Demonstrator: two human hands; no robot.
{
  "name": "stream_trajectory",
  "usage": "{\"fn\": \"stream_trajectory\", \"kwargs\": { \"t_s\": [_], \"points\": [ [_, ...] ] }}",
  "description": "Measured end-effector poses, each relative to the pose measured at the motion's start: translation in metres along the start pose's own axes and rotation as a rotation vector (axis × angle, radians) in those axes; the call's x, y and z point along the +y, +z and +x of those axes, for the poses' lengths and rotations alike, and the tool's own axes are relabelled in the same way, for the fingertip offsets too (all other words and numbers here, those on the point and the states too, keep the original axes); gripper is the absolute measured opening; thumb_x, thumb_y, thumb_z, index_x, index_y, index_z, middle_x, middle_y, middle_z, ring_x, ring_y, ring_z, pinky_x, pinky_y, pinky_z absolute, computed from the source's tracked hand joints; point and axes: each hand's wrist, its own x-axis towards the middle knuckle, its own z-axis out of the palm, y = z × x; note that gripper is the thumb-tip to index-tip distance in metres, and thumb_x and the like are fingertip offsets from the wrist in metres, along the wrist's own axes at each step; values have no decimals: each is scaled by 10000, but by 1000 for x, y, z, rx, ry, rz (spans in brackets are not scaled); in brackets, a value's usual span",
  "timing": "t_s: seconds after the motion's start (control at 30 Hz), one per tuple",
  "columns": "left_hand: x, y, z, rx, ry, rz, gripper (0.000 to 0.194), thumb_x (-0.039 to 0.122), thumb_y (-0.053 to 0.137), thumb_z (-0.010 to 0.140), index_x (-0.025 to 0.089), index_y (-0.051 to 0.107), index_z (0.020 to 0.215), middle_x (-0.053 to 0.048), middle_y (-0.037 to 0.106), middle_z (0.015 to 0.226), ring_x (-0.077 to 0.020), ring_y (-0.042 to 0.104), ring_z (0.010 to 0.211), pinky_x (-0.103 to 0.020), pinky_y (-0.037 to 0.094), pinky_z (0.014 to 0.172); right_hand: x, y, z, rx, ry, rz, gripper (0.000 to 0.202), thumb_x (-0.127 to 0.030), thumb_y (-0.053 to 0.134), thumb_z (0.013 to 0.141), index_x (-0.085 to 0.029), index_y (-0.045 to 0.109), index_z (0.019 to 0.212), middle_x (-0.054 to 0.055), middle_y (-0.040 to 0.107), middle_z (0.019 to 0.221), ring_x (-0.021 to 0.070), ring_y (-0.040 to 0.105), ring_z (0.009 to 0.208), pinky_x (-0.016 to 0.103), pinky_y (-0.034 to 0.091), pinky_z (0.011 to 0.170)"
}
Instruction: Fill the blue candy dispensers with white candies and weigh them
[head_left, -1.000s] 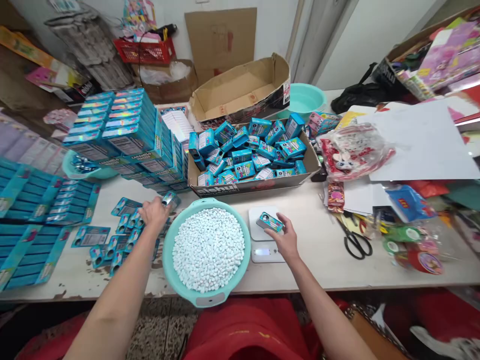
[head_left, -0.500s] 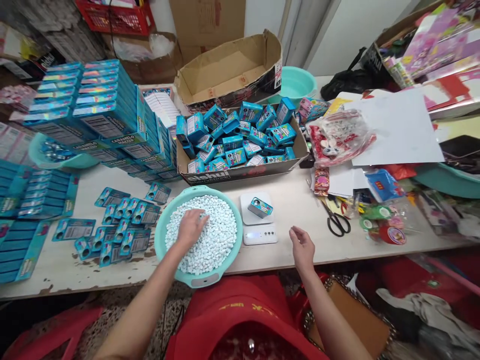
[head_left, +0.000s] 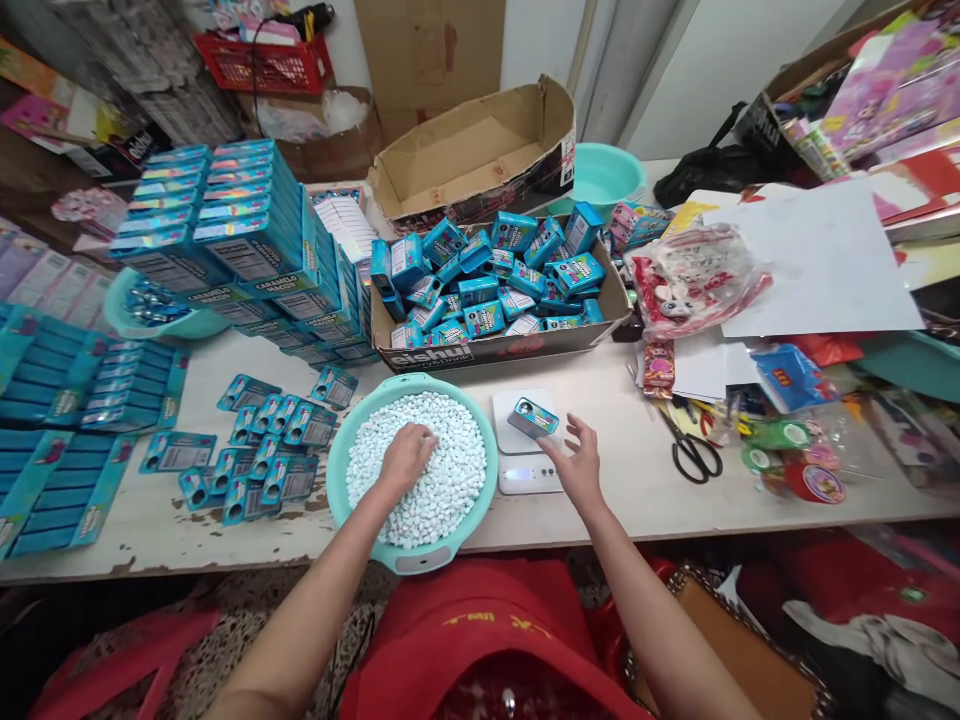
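L hand [head_left: 406,462] at white pellets [head_left: 456,455] w/in round mint-green plastic basin [head_left: 489,448], fingers curled, grip can't tell; R hand [head_left: 580,468], fingers open, just beside blue rectangular box [head_left: 534,418] on white scale [head_left: 516,474], bare surface [head_left: 634,455] btwn hand & black-handled scissors [head_left: 689,444].

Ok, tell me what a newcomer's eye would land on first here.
Probably the turquoise basin heaped with white pellets, front and centre, with the left hand in it. Next, the open carton of jumbled blue boxes behind it, and the tall blue stack at left.
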Motion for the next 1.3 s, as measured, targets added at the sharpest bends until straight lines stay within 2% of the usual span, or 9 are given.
{"fn": "stream_trajectory", "kwargs": {
  "t_s": [0.1,0.23,0.37,0.5,0.6,0.8,0.97,1.2,1.3],
  "points": [
    [8,11,-3,59,42,-182,152,362,557,786,222,569,728,-47,596,824,-217,538,852,-317,393,791,-13,18,18,-75,-21,-25,599,-482,715,600,-173,581,1096,111,598,1127,255,558,1027,425,442,901],
    [12,12,-3,161,-220,-642,345,401,671,679,207,437,516,20,419,515,-144,458,560,-246,361,575,-41,17,16,-41,-63,-22,459,-491,704,622,-175,632,946,65,645,938,231,594,886,398,458,848],
    [7,-3,-4,256,-367,-958,429,597,459,784,203,417,618,51,389,505,-84,353,404,-205,277,424,-81,2,-13,-80,-253,-8,393,-432,716,685,-208,630,996,42,633,931,210,602,854,347,481,779],
    [15,-25,-3,161,-648,-1608,419,563,560,752,190,398,649,68,392,481,-41,303,329,-159,177,336,-100,10,-38,-245,-394,-34,324,-412,711,717,-224,636,970,38,636,898,208,611,828,341,493,747],
    [41,-46,-6,163,-594,-1765,398,479,582,786,187,376,610,81,328,438,-30,250,299,-156,126,306,-101,25,-50,-312,-441,-74,310,-393,703,742,-230,626,994,45,645,922,214,612,858,348,485,760],
    [99,-65,-14,427,-167,-1653,422,449,608,783,173,392,546,57,352,473,-44,353,373,-189,279,371,-110,46,-66,-399,-589,-194,282,-373,695,756,-243,619,995,42,665,900,226,614,854,355,452,755],
    [104,-55,-13,574,-154,-1495,429,439,602,781,178,380,522,48,345,483,-76,445,443,-215,353,453,-116,57,-66,-429,-621,-273,273,-342,704,742,-225,620,974,49,662,879,240,618,848,342,447,708],
    [106,-54,-10,571,-119,-1382,440,498,578,782,182,400,532,37,363,493,-93,472,476,-229,395,503,-119,62,-59,-441,-584,-254,278,-316,711,727,-236,624,979,42,664,876,233,620,849,335,467,715],
    [107,-52,-5,608,-92,-1363,431,487,587,783,176,410,543,40,352,505,-66,399,446,-197,329,442,-121,63,-54,-456,-580,-261,297,-296,725,711,-225,623,980,48,665,882,237,617,846,342,473,717]
  ]
}}
